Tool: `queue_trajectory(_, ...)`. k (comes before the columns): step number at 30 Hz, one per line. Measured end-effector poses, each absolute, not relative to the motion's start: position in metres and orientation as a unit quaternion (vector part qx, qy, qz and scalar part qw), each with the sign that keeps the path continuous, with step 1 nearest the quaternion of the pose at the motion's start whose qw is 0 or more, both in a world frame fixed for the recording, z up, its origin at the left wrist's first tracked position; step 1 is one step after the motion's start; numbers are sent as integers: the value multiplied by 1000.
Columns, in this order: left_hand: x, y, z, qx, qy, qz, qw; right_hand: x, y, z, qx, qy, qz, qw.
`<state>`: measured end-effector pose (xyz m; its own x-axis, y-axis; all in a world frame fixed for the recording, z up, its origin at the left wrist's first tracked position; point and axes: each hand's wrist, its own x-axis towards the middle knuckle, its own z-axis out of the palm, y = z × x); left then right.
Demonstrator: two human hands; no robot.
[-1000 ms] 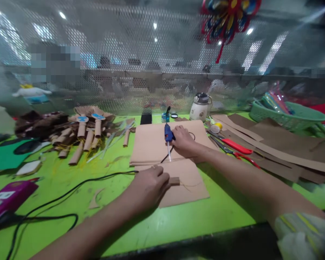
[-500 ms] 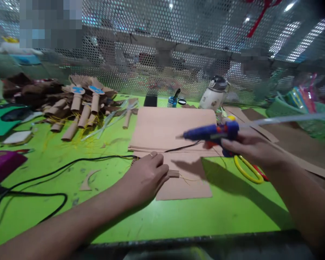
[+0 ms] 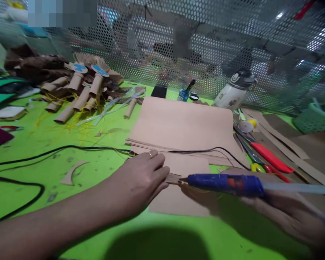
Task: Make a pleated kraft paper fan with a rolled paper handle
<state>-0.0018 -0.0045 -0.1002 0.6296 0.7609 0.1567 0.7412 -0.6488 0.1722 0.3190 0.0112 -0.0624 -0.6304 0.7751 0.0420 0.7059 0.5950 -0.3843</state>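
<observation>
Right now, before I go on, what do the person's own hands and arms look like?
The left hand is ungloved, with a thin gold-coloured ring on one finger; the left forearm is bare as far as it shows. The right hand also looks ungloved, but it is blurred and dim, so finer detail cannot be told.

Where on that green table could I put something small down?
Bare green tabletop lies in front of the lower paper sheet, between left hand and right hand. More lies around the crescent paper scrap, between black cord and left forearm. Paper tubes crowd the far left; scissors and paper strips, the right.
</observation>
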Motion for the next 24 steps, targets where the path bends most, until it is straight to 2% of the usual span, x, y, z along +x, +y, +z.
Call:
queue_trajectory(13, -4, -5, -101, 903, 412, 113, 46, 293, 10, -56, -421, -886, 159, 111)
queue_trajectory(18, -4, -4, -103, 902, 412, 122, 54, 311, 6, -67, -439, -882, 114, 125)
queue_trajectory(24, -5, -4, -105, 898, 415, 133, 67, 348, 12, -86, -409, -905, 94, 64)
